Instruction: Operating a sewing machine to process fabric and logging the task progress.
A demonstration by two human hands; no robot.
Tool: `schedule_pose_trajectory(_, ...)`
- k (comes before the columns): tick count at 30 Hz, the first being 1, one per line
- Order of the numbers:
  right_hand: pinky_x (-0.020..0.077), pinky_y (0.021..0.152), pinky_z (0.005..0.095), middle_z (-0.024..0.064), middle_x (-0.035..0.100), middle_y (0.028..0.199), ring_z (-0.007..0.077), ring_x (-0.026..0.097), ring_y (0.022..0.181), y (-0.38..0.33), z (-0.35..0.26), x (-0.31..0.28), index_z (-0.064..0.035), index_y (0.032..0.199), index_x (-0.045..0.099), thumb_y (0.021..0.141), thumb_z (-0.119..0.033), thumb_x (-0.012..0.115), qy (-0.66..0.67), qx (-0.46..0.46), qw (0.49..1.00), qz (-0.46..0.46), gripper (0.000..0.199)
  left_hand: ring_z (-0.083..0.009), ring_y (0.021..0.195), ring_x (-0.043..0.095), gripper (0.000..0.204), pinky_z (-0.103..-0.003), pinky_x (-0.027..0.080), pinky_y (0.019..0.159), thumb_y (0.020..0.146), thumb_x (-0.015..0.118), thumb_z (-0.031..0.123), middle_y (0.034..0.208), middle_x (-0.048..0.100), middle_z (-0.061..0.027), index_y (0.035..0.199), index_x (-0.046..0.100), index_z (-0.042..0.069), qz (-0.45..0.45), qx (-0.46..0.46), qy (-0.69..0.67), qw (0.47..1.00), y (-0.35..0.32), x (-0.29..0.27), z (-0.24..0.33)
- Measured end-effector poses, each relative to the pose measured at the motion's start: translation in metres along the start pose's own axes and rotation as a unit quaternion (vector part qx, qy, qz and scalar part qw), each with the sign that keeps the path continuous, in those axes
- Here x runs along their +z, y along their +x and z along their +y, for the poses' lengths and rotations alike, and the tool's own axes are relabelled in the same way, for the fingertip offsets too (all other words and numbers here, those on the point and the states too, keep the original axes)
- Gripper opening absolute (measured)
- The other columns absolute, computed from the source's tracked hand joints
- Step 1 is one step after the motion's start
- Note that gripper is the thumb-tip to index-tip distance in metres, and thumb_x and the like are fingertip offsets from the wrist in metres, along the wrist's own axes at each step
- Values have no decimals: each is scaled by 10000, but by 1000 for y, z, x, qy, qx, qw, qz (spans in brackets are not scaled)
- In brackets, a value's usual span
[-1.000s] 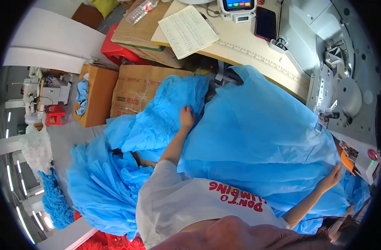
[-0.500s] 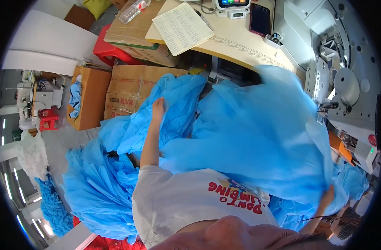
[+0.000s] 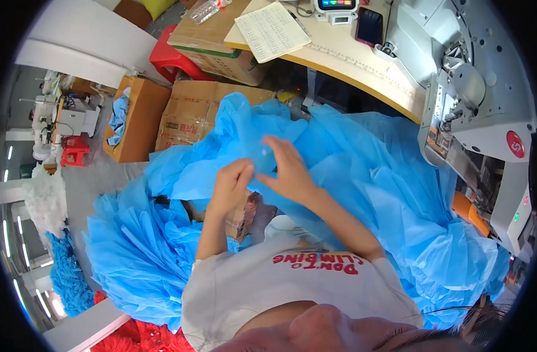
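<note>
Sheer blue fabric (image 3: 362, 158) spreads in loose folds before me and falls away to the right. My left hand (image 3: 232, 183) is closed in a pinch at the fabric's near edge, in front of my chest. Just right of it, my right hand (image 3: 287, 173) is raised with thumb and fingers apart, over the cloth. Between the two hands a thin see-through layer of the blue shows. A gathered heap of deeper blue fabric (image 3: 145, 246) lies at my left side.
A sewing machine (image 3: 479, 111) stands at the right. Ahead, a table (image 3: 362, 67) bears a notebook (image 3: 272, 32) and a phone (image 3: 370, 27). Cardboard boxes (image 3: 183, 111) and a red stool (image 3: 171, 56) are at the far left. Red fluffy material (image 3: 145, 337) lies at lower left.
My right hand has come from the far lower right to beside my left hand. My left hand has moved nearer to me. The billowing fabric has settled lower.
</note>
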State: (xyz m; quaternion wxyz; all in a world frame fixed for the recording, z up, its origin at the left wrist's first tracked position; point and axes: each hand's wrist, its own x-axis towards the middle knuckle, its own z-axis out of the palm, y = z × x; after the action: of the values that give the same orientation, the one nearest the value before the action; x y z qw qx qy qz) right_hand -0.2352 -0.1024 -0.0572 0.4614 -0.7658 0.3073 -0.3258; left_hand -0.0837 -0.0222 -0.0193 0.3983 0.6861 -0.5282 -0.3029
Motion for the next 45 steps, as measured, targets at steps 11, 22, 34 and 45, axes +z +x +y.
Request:
schedule_pose_trajectory(11,451,556,275,110,623,780,192,552,605,-53,-41,-118,-19,840,629,730,-45,657,-216,86,950,211,117,-203,679,588,185,-275,449,606,706,654,-19,807,622,-107,885,624,15,65,104,128,984,-11,-7,-17)
schedule_pose_trajectory(22,247,481,275,10,378,484,134,357,525,-145,-33,-239,-94,461,388,894,-398,540,468,39,868,160,551,-104,788,551,220,-269,441,684,838,652,203,840,592,-16,945,597,19,-418,20,-183,890,85,61,56)
schedule_pose_trajectory(34,227,490,282,-9,328,525,118,259,539,-124,-19,-260,-94,484,344,928,-386,503,386,267,869,156,555,-276,767,578,184,-329,452,664,741,694,137,866,610,-97,872,614,36,-354,279,226,863,0,93,112)
schedule_pose_trajectory(45,414,643,310,59,569,760,180,510,714,-157,-30,-298,-13,756,526,820,-361,673,-79,98,986,-106,383,-71,666,516,66,-209,393,591,803,629,58,701,570,-8,847,634,9,-278,4,17,960,70,26,97)
